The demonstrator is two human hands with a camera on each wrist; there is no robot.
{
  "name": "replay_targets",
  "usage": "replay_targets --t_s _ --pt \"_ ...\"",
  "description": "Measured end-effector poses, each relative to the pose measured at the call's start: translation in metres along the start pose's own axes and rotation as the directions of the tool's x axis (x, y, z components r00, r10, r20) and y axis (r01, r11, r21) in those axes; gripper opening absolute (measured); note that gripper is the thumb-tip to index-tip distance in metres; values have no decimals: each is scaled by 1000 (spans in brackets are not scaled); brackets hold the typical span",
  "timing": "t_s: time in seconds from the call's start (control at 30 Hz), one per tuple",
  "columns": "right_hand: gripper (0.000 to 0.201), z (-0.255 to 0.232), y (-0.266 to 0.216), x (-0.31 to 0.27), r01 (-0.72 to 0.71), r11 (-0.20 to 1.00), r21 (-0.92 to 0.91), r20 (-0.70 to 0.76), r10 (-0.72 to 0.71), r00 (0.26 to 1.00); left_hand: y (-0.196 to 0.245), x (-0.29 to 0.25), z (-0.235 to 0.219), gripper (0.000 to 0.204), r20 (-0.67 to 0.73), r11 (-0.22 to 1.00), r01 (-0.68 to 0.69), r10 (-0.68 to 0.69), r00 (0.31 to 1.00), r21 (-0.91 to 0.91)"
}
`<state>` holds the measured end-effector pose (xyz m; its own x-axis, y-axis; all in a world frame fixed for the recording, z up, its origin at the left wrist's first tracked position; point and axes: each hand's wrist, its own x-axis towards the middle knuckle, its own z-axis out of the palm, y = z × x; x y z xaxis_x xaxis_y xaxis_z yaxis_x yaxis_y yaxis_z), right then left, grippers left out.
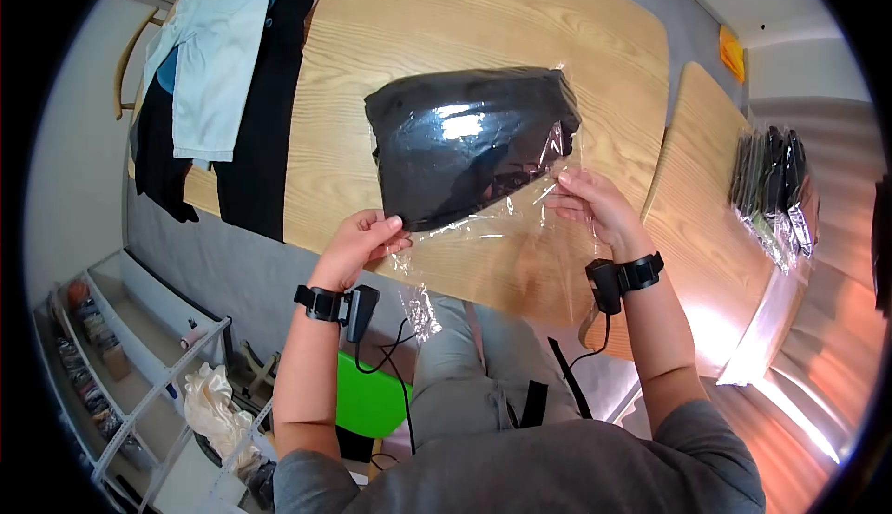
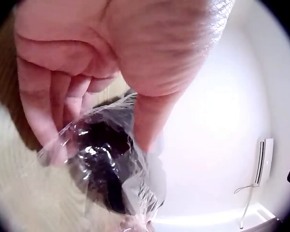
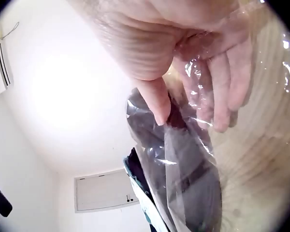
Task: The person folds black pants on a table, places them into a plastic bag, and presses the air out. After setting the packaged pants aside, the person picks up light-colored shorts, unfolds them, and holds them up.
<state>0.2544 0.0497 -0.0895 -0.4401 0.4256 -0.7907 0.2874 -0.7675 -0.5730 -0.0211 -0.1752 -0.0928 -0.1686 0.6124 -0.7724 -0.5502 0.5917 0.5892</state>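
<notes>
A folded dark garment (image 1: pixel 474 142) lies inside a clear plastic bag (image 1: pixel 502 244) on the wooden table, the bag's loose end spreading toward the person's lap. At the garment's near left corner, my left hand (image 1: pixel 358 246) pinches the bag between thumb and fingers. My right hand (image 1: pixel 599 207) pinches the film at the right side, beside the garment's near right edge. In the left wrist view, the left hand (image 2: pixel 101 63) has crinkled plastic (image 2: pixel 104 159) between thumb and fingers. The right wrist view has the right hand (image 3: pixel 183 58) with film over its fingers and the bagged garment (image 3: pixel 183 169) below.
Pale trousers (image 1: pixel 218 59) and black clothing (image 1: pixel 260 142) lie at the table's left. Several bagged garments (image 1: pixel 776 179) sit on a side table (image 1: pixel 692 170) at the right. A white shelf rack (image 1: pixel 153 393) and green seat (image 1: pixel 367 398) are at the lower left.
</notes>
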Motion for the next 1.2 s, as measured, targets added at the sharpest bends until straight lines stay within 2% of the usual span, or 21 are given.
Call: replay_targets --t_s 0.07,0.1,0.2,0.3,0.33,0.37,0.4,0.43,0.47,0.5,0.53,0.57,0.6,0.63,0.67,0.7,0.77,0.8,1.2 --pt "40 1 6 3 39 999 8 49 -39 998 -1 0 4 21 131 990 -69 53 990 120" --pt "40 -2 10 6 39 999 13 50 -40 998 -1 0 6 21 130 990 -67 51 990 125" --pt "48 -16 18 7 110 994 23 107 -112 988 -14 9 6 16 0 977 -37 38 999 212" --pt "49 -24 26 -10 91 996 26 94 -93 991 -29 10 10 14 23 983 -83 80 997 164" --pt "49 -26 29 -17 172 982 -75 -41 -175 984 -26 6 4 28 21 942 -22 16 1000 336" --pt "50 -27 31 -23 238 953 -187 -164 -269 949 -20 -4 9 28 24 942 -28 21 999 335" --pt "50 -22 28 -35 361 861 -358 -253 -462 850 -10 -20 18 39 -52 736 -217 324 945 642" --pt "50 -13 17 -43 359 862 -358 -258 -461 849 2 -33 27 50 -12 398 -284 599 801 872" --pt "48 2 7 -51 431 521 -737 -152 -748 646 16 -40 36 66 47 381 -338 602 797 860" --pt "46 16 2 -56 337 57 -940 97 -901 423 24 -42 47 66 50 382 -339 598 800 860" --pt "42 29 -6 -48 494 25 -869 208 -888 411 33 -38 62 64 217 216 -466 670 710 858" --pt "42 47 -13 -42 443 -86 -892 296 -852 432 40 -32 76 62 382 35 -570 709 593 821" --pt "41 62 -18 -36 391 -199 -899 378 -805 458 43 -22 87 63 414 -45 -528 677 608 848" --pt "41 69 -22 -28 392 -201 -898 378 -808 453 46 -11 95 64 441 -125 -483 644 625 867" --pt "43 73 -22 -17 308 -328 -893 439 -787 434 47 1 99 69 487 -276 -412 633 602 868" --pt "44 73 -21 -7 218 -448 -867 498 -759 420 47 12 98 69 488 -280 -410 635 599 868" --pt "48 66 -22 8 139 -443 -886 453 -758 468 47 31 96 72 528 -449 -290 619 581 845" --pt "49 61 -22 13 159 -436 -886 456 -758 467 48 37 92 74 537 -481 -269 604 589 835" --pt "51 58 -12 29 155 -417 -895 433 -737 519 44 52 87 74 521 -477 -276 520 677 834"
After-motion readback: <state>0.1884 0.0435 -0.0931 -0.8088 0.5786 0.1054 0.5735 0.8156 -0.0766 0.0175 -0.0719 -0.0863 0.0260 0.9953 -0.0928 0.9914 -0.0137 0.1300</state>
